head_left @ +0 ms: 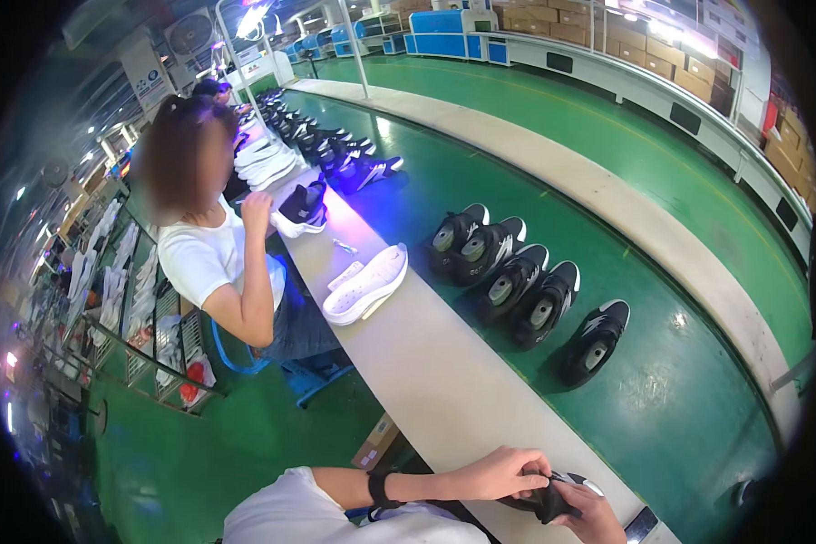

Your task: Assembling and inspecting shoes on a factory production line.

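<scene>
At the near end of the pale bench I have a black shoe point(546, 500) with a light grey and white part at its far side. My left hand point(515, 471) reaches across from the left, its fingertips closed in a pinch on the shoe's dark upper edge. From the other side my right hand point(594, 515) grips the shoe, fingers bent round it. Both hands hide much of the shoe. A black band point(385, 490) circles my left wrist.
The long narrow bench point(426, 372) bears white soles point(368, 288) and a black-and-white shoe point(305, 210). Left of it sits a co-worker in a white shirt point(210, 254), one hand raised. Several black shoes point(539, 304) lie on the green surface point(644, 399) to the right.
</scene>
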`<state>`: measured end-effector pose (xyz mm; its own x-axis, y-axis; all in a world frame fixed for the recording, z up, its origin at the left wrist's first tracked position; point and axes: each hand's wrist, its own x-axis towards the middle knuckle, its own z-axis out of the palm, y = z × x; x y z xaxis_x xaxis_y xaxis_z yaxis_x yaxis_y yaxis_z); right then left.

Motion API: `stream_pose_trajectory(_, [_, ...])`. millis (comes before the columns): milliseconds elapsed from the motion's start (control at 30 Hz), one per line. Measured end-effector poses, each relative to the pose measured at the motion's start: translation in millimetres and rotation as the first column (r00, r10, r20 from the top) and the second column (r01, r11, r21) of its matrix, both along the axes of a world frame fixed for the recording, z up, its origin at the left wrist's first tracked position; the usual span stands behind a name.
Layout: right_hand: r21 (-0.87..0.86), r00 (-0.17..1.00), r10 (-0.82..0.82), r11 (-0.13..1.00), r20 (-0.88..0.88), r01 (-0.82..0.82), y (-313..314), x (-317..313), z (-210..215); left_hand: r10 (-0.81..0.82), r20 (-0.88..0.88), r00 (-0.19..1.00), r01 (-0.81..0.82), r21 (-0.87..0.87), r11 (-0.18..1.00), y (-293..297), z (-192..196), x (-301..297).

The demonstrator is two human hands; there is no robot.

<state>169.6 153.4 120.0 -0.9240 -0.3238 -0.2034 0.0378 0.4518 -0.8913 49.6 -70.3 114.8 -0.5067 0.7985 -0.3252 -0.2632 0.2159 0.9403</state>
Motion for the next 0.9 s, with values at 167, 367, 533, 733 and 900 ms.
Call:
stream_pose_trajectory(167, [0.014, 0.998, 0.009, 1.000, -0.061, -0.008, 7.0, -1.6, -9.2, 0.024, -0.523, 0.852, 0.210, 0.383, 0.900, 10.4, 11.0, 33.7])
stream_pose_trajectory(367, [-0.037, 0.996, -0.067, 0.997, 0.060, 0.070, 2.5, 4.9, -0.7, -0.299, -0.088, 0.950, 0.311, 0.331, 0.891, -10.8, 27.9, 50.7])
stream_pose_trajectory(533, [0.189, 0.995, -0.006, 0.982, -0.101, 0.025, 4.9, 6.7, 0.3, -0.194, -0.612, 0.767, 0.251, 0.008, 0.968, -27.9, -19.8, 57.1])
stream_pose_trajectory(733, [0.187, 0.975, -0.011, 0.981, -0.224, 0.054, -11.0, -14.1, -2.9, -0.360, -0.599, 0.715, 0.325, -0.171, 0.930, -36.3, -12.5, 29.5])
stream_pose_trajectory(900, [0.268, 0.965, -0.136, 0.943, -0.226, 0.195, -28.0, -12.1, -7.2, -0.361, -0.686, 0.632, 0.472, -0.029, 0.881, -27.1, -10.6, 14.9])
